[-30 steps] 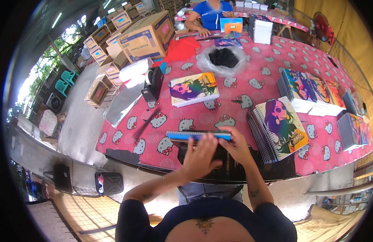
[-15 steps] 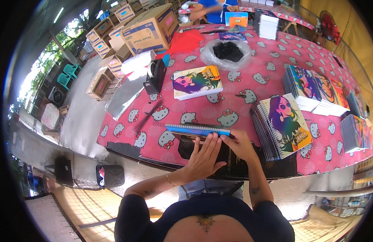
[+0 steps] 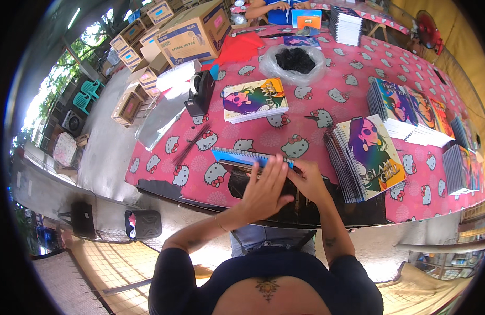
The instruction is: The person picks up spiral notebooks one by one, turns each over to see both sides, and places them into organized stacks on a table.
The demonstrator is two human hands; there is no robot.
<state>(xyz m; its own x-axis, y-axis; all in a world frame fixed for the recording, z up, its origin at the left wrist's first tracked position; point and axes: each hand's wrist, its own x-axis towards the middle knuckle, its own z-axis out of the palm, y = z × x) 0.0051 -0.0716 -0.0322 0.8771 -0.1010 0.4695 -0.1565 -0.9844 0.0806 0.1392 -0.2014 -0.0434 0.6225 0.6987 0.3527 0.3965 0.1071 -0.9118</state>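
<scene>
A spiral notebook [image 3: 233,156] with a blue cover stands on its edge at the table's near side, its coil binding facing up. Flat and with fingers stretched out, my left hand [image 3: 264,191] lies against the coil and the near face. At the notebook's right end, my right hand [image 3: 306,181] grips the corner, thumb and fingers closed on it. Both palms are over a black sheet [image 3: 352,214] along the table edge. Several loose wire coils [image 3: 191,145] lie to the left of the notebook.
Stacks of spiral notebooks stand right [image 3: 369,157], far right [image 3: 405,113] and ahead [image 3: 255,100]. A black tape dispenser [image 3: 199,93] is at the left, and a plastic bag [image 3: 266,65] with black contents sits beyond. Cardboard boxes [image 3: 192,37] rise behind. A co-worker [image 3: 278,13] sits across the table.
The notebook has shifted slightly away from me and slants more, left end farther off. My left fingers have slid up over the coil; my right hand has stayed at the right end.
</scene>
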